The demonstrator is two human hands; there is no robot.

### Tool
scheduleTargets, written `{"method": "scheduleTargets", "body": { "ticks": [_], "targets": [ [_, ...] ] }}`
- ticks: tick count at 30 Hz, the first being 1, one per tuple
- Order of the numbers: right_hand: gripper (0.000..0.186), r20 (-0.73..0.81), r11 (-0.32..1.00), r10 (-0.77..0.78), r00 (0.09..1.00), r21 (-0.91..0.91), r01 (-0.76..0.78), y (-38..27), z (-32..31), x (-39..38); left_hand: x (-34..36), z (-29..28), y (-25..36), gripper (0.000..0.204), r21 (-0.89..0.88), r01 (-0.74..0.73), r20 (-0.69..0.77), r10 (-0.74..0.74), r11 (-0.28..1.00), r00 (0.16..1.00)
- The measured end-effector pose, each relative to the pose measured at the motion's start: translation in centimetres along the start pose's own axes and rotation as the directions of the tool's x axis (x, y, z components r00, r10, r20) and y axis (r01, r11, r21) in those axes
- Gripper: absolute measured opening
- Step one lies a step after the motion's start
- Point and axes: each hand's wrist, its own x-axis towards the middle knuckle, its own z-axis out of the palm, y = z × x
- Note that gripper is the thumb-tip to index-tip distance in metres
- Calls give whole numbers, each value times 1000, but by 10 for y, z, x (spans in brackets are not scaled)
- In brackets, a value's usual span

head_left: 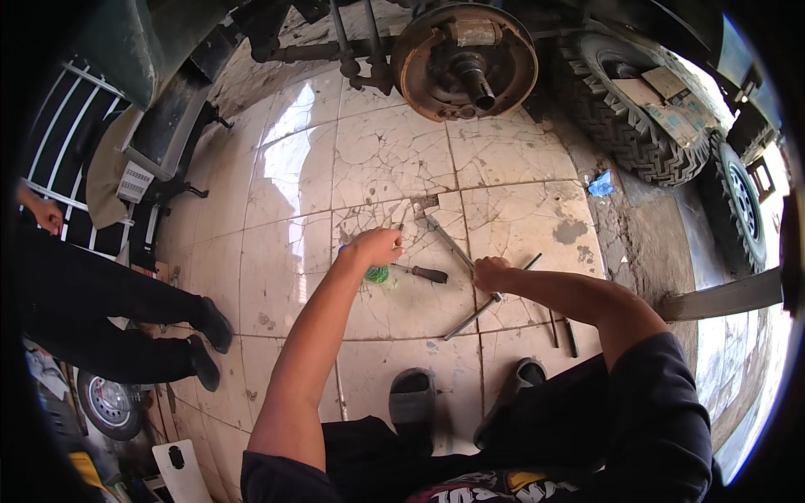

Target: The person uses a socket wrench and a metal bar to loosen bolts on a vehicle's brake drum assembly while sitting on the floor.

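Observation:
My left hand (379,247) is closed above the tiled floor, its fingers curled. A thin pale tip pokes out beyond the fingers; I cannot make out what it belongs to. Just under that hand sits a green container (376,275), partly covered by it. A screwdriver-like tool (429,274) with a dark handle lies between my hands. My right hand (490,274) is wrapped round one arm of a cross-shaped lug wrench (470,321), close to its centre. Two dark bars (572,338) lie on the floor to the right of the wrench.
A rusty brake drum assembly (465,63) on an axle hangs ahead. Big treaded tires (637,126) stand at the right, a blue scrap (600,184) near them. Another person's legs (126,293) are at the left. The floor tiles (289,201) are cracked.

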Motion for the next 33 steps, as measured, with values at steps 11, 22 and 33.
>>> {"method": "scheduleTargets", "body": {
  "ticks": [11, 22, 33],
  "targets": [
    [27, -119, 972, -25, 993, 229, 52, 8, 23, 13, -17, 10, 33, 24, -171, -81, -15, 79, 982, 997],
    [35, -351, 908, -75, 933, 364, 210, 27, 19, -17, 5, 20, 44, 24, -246, -111, -38, 105, 963, 994],
    [32, -445, 763, -106, 889, 537, 360, 12, -16, -74, 62, 75, 128, 56, -966, 173, 78, -425, 190, 902]
  ]
}}
